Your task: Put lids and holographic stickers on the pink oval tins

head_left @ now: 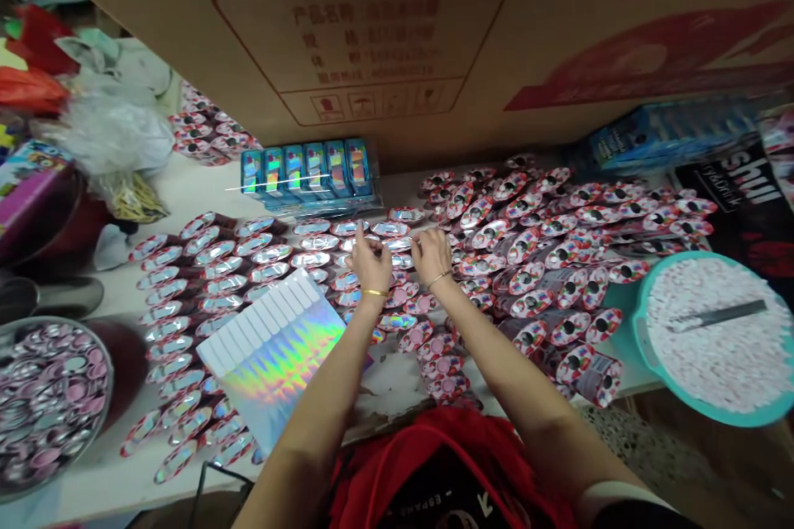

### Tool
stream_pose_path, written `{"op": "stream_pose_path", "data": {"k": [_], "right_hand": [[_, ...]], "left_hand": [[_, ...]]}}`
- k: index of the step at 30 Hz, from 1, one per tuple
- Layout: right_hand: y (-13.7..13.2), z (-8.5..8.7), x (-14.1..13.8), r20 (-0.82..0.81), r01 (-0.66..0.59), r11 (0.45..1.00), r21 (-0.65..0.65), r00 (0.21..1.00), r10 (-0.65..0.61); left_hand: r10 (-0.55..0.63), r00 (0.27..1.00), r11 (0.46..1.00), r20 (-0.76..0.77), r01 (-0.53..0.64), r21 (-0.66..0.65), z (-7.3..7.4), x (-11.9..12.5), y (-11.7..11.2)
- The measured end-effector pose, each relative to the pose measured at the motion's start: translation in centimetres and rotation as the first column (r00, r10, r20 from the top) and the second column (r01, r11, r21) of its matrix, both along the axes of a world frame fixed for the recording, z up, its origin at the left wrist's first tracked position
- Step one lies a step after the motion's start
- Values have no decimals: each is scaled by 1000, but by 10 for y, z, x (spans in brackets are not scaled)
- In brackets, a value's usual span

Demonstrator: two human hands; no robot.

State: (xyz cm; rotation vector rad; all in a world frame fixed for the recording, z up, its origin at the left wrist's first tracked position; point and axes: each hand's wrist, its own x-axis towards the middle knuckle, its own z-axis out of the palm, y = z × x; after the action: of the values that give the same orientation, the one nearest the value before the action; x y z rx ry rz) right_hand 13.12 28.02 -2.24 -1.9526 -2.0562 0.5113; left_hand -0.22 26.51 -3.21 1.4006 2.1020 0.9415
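My left hand (370, 266), a gold bangle at its wrist, is low over rows of small packs with oval ends. Its index finger points forward and its thumb is apart from it. Beside it, my right hand (432, 256) has its fingers bent together at the edge of a silver-topped pack (398, 245); what they pinch, if anything, is hidden. Packs on the left have shiny silver oval tops (271, 254); those on the right show dark round openings (524, 281). A rainbow-shiny sheet with white strips (279, 351) lies across packs by my left forearm.
A big cardboard box (397, 41) stands behind the packs, with blue boxed items (307, 173) before it. At right is a turquoise basin (645, 322) of small white pieces, a dark strip (719, 316) on top. A metal bowl (107, 380) of pink and silver caps stands left.
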Motion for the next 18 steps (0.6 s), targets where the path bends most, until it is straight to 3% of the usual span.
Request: {"op": "stream_pose_path", "data": {"k": [6,10,15,18], "right_hand": [[5,2,-1,-10,-10,999,-39,1000,10],[5,5,-3,-89,-5,999,-34,996,2],[-19,12,-12,-333,97,993,71,940,-68],[-35,15,-23,-491,201,979,21,855,-165]], "left_hand": [[-18,996,999,-88,16,-29,4,4,6],[29,988,998,-149,-20,63,6,-7,3],[8,1000,961,28,-15,276,19,-28,-11],[21,979,956,202,-79,283,26,-31,-19]]}}
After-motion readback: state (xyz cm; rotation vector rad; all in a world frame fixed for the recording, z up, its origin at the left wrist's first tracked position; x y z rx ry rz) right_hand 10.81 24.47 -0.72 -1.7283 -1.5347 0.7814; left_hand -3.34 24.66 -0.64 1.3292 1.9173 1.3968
